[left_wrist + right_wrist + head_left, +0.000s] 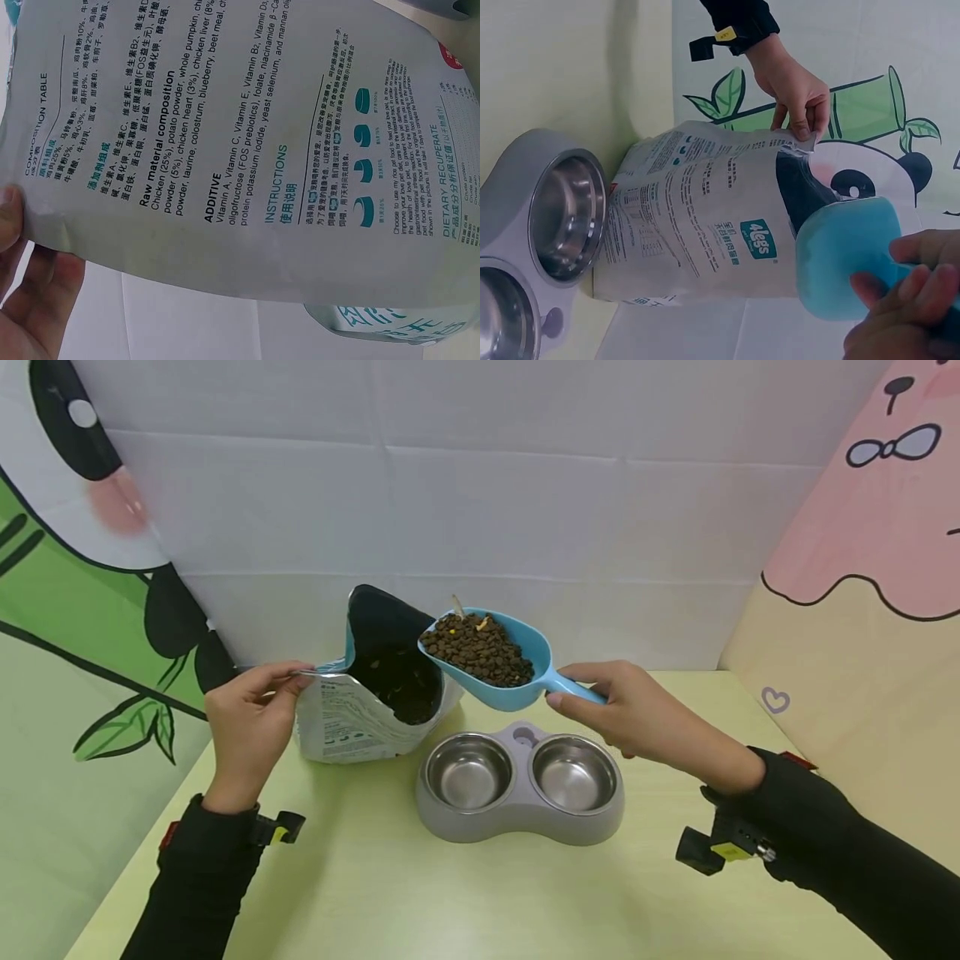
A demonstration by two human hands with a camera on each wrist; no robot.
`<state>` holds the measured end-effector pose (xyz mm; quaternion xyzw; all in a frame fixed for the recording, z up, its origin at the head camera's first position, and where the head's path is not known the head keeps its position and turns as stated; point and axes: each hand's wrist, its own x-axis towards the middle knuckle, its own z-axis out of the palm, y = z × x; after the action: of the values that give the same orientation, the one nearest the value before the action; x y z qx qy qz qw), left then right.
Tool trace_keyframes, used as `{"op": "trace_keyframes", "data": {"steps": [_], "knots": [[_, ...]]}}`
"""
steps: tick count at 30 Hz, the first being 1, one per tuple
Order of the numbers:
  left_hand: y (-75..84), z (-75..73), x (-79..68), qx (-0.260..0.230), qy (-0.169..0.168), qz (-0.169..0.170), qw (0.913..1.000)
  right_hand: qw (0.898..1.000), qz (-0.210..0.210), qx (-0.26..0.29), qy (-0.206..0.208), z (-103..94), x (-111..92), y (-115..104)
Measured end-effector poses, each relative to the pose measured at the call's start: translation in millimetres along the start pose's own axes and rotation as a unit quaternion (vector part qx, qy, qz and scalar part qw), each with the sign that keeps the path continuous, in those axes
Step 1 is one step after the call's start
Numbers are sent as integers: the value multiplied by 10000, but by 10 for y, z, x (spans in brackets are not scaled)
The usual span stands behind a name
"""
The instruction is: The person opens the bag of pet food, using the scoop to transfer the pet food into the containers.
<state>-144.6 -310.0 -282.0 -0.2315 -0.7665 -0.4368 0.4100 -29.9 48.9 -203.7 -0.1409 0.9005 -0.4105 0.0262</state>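
My right fingers pinch the handle of a blue scoop [517, 695], thumb on the near side; that right hand [630, 706] sits right of the frame's middle in the head view. With my left thumb and fingers I pinch the top edge of a pale, printed bag [356, 722]; the left hand [255, 718] is left of centre.

The scoop, near the centre of the frame, is heaped with brown kibble [480, 652], a yellow bit and some pale pieces among it. Its front rim overlaps the right side of the bag's dark mouth in the head view; whether they touch I cannot tell. The bag stands left of centre, kibble dim inside.

Below the scoop, in the lower middle, a grey stand [498, 822] holds two steel bowls [470, 777] side by side on the pale yellow table [450, 902]. Behind, across the upper frame, hangs a creased white sheet [487, 510].
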Motion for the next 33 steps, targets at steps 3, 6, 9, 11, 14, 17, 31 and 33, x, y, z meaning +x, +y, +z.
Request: {"op": "trace_keyframes", "data": {"steps": [3,6,9,11,14,17,31,33], "knots": [[1,-4,-4,28,-13,-39,10000,9999,106,67,63,-44,-39,62],[9,-9,-9,19,-9,-72,10000,9997,190,51,158,-80,-83,152],[10,-5,-14,-18,-1,-86,10000,9993,278,5,265,-122,-141,259],[10,-2,-16,-38,11,-78,10000,9989,342,3,312,-149,-185,337],[11,-1,-19,-51,32,-66,10000,9986,402,43,344,-181,-244,448],[20,-8,-18,-45,29,-21,10000,9980,505,39,387,-195,-288,562],[41,-64,-57,-161,-59,123,9998,9978,541,87,386,-192,-462,1048],[41,-73,-64,-164,-69,151,9997,9977,562,115,356,-195,-480,1106]]}}
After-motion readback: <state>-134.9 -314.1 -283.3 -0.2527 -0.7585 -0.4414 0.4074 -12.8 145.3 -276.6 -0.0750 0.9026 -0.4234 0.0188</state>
